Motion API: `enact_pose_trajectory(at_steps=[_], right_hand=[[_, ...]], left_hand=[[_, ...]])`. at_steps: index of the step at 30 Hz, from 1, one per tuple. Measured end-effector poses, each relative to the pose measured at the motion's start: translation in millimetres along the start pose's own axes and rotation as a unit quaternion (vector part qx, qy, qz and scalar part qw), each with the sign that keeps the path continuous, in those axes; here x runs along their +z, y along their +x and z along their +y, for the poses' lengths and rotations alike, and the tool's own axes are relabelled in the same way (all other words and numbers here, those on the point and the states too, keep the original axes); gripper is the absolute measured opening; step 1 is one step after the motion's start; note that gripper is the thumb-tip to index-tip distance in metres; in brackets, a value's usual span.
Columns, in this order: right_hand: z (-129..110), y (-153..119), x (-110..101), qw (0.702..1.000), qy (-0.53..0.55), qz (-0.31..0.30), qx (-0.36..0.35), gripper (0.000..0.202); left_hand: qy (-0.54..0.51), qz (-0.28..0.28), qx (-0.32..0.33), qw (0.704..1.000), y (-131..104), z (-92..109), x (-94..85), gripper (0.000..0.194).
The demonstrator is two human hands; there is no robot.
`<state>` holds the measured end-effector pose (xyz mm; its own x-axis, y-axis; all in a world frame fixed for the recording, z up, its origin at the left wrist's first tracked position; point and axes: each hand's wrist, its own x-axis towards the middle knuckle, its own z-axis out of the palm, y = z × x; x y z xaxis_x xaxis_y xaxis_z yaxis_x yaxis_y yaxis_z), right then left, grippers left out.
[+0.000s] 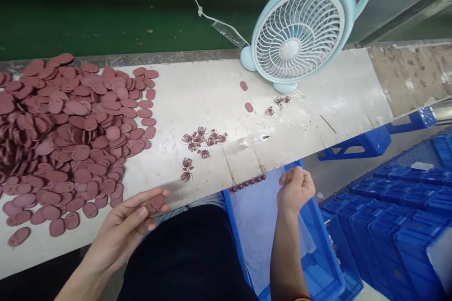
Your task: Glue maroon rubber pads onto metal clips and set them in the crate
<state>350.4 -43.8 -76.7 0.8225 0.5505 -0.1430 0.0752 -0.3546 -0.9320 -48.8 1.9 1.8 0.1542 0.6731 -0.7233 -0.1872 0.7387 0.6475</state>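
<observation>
While bare bench (208, 89) is left open beyond, an oval piece (155, 203) is pinched at the near edge by the left grip (122, 225), long axis nearly crosswise, the right grip (295, 190) clenched.

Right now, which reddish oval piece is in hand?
The oval piece pinched in the left hand; the other ovals in view lie on the pale tabletop.

Dark cloth top, bare left hand (129, 218) and bare right hand (296, 189)
The plain, near-black cloth top (183, 256) meets pale-blue, denim-like fabric (208, 201); a narrow red-and-yellow band (302, 298) circles the right arm.
</observation>
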Motion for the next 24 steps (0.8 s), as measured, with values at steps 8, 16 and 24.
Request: enact_pose_trajectory(at_steps=[8, 16, 24], right_hand=[[-69.2, -26.1, 106.3, 0.597, 0.626, -0.403, 0.298, 0.039], [-122.3, -65.3, 122.6, 0.749, 0.434, -0.453, 0.213, 0.048], [-125.4, -150.4, 111.2, 0.914, 0.278, -0.285, -0.078, 0.033]], left_hand=[[-0.138, -0.126, -0.004, 0.982, 3.7, -10.3, 35.3, 0.03], [-0.217, -0.175, 0.012, 0.96, 9.0, -15.9, 53.8, 0.027], [-0.276, -0.153, 0.002, 0.949, 5.0, -18.2, 64.3, 0.027]])
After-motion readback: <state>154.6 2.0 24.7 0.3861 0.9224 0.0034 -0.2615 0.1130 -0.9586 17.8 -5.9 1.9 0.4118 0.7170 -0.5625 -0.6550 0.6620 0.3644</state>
